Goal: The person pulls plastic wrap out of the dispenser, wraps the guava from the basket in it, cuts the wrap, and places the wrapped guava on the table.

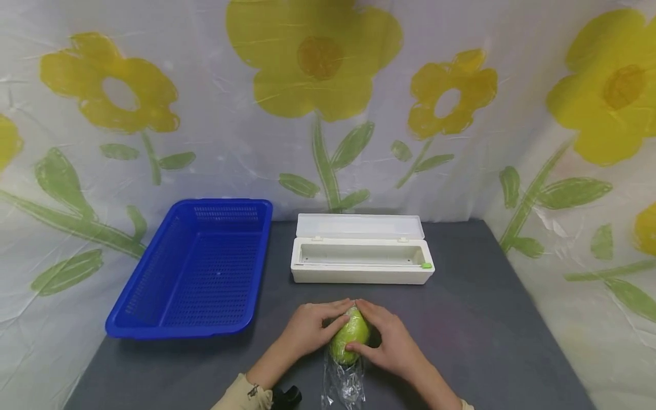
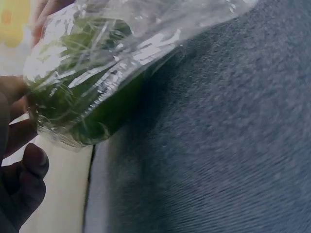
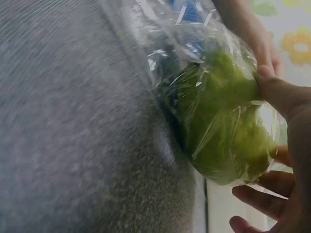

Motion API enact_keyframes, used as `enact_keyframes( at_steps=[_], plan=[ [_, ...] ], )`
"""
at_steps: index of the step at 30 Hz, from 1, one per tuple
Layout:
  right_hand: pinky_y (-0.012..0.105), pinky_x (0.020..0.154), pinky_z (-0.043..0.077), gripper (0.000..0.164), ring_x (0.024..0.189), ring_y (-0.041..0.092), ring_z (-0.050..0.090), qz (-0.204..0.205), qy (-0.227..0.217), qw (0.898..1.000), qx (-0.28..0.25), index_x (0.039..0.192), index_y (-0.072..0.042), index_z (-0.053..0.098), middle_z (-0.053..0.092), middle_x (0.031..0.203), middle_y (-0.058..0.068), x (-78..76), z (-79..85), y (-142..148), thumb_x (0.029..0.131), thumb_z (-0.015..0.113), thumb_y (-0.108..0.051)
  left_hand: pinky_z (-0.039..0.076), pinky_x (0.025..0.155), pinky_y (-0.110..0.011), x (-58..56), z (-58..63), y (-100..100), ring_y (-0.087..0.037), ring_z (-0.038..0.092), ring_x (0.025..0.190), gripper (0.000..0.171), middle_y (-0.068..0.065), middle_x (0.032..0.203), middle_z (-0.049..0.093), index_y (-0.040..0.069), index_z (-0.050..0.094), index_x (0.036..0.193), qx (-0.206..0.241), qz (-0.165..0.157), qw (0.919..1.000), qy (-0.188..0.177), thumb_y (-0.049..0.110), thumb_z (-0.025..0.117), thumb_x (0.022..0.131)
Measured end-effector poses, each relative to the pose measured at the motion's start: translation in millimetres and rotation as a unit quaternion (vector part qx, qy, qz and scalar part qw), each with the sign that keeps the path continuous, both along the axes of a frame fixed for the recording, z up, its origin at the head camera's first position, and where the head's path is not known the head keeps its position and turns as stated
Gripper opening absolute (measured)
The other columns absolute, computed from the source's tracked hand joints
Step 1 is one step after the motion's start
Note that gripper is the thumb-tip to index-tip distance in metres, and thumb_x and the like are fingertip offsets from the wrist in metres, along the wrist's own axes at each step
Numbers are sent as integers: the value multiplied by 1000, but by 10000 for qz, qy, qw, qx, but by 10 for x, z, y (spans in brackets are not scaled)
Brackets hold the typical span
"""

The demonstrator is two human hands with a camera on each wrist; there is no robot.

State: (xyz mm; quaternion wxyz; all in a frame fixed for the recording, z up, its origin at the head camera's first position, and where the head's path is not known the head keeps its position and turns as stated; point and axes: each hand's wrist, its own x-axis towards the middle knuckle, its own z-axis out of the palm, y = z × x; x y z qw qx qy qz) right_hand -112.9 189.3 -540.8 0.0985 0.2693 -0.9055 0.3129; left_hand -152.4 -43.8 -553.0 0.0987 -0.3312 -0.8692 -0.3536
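Observation:
In the head view, a green fruit [image 1: 340, 348] in clear plastic film lies near the front of the dark table, between both hands. Its kind is unclear through the film. My left hand [image 1: 310, 329] holds its upper left side, fingertips at the far end. From the right, my right hand [image 1: 386, 339] grips it, thumb across its near part. A loose tail of film [image 1: 343, 384] trails from the near end toward me. Both wrist views show the wrinkled film around the fruit [image 3: 223, 121], with fingers touching it at the sides.
A blue perforated basket [image 1: 179, 332] stands at the left of the table. Behind the hands is a long white box [image 1: 361, 276], its lid raised at the back and a green tab [image 1: 426, 265] at its right end. A flowered sheet [image 1: 205, 165] hangs behind the table.

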Motion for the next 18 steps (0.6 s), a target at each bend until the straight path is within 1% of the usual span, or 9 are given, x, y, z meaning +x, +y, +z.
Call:
enact_keyframes(
  at_steps=[2, 4, 7, 10, 13, 14, 15, 16, 18],
  plan=[
    [59, 102, 53, 87, 134, 36, 62, 33, 256, 9993, 281, 152, -1, 56, 62, 149, 17, 31, 11, -3, 90, 79, -58, 62, 89, -40, 14, 23, 7, -18, 74, 115, 38, 3, 136, 71, 22, 71, 141, -241, -45, 9995, 220, 36, 66, 106],
    [59, 102, 54, 88, 135, 37, 61, 35, 338, 9982, 495, 153, 0, 54, 61, 150, 19, 56, 23, -12, 94, 74, -61, 62, 88, -41, 27, 46, 10, -18, 74, 114, 38, 3, 136, 71, 21, 70, 142, -447, -47, 9985, 317, 36, 64, 107],
    [59, 105, 52, 87, 137, 40, 59, 55, 171, 9983, 552, 155, 0, 52, 58, 152, 21, 66, 41, -30, 95, 73, -60, 62, 88, -44, 43, 76, 8, -19, 74, 114, 38, 1, 137, 71, 19, 70, 142, -578, -38, 9979, 297, 34, 63, 108],
    [59, 106, 51, 85, 138, 40, 58, 83, 34, 9982, 594, 156, -1, 52, 57, 153, 21, 48, 54, -36, 95, 76, -56, 61, 91, -45, 45, 99, 6, -20, 74, 116, 37, -2, 137, 72, 17, 71, 140, -527, 1, 9982, 269, 32, 65, 107],
    [60, 107, 51, 84, 139, 40, 56, 196, -204, 9981, 538, 157, -4, 50, 55, 156, 19, 14, 63, -10, 94, 78, -52, 61, 92, -42, 35, 120, 9, -19, 74, 115, 35, 0, 134, 74, 17, 74, 136, -462, 70, 9987, 193, 31, 69, 104],
    [61, 107, 50, 84, 141, 40, 55, 235, -323, 9979, 501, 158, -4, 49, 53, 157, 19, 5, 70, 1, 94, 78, -50, 61, 89, -40, 30, 120, 10, -14, 76, 105, 34, 1, 134, 73, 18, 74, 135, -459, 75, 9988, 166, 30, 70, 104],
    [61, 108, 49, 85, 141, 41, 54, 244, -478, 9975, 462, 159, -4, 48, 53, 158, 19, -2, 77, 11, 94, 79, -50, 61, 84, -36, 25, 120, 11, -9, 75, 94, 35, 1, 136, 72, 19, 73, 136, -475, 74, 9988, 120, 31, 71, 104],
    [61, 108, 49, 87, 141, 41, 54, 243, -641, 9969, 394, 159, -3, 46, 52, 158, 20, -7, 86, 18, 94, 79, -50, 60, 77, -32, 21, 116, 8, -5, 71, 82, 37, 2, 138, 70, 19, 72, 138, -486, 50, 9988, 44, 30, 71, 103],
    [59, 107, 50, 88, 139, 38, 56, 191, -872, 9956, 278, 157, -1, 46, 54, 154, 19, -10, 111, 23, 93, 81, -50, 53, 64, -24, 12, 107, -2, 3, 57, 62, 43, 0, 145, 65, 20, 66, 146, -488, -84, 9987, -141, 28, 70, 104]
  ],
)
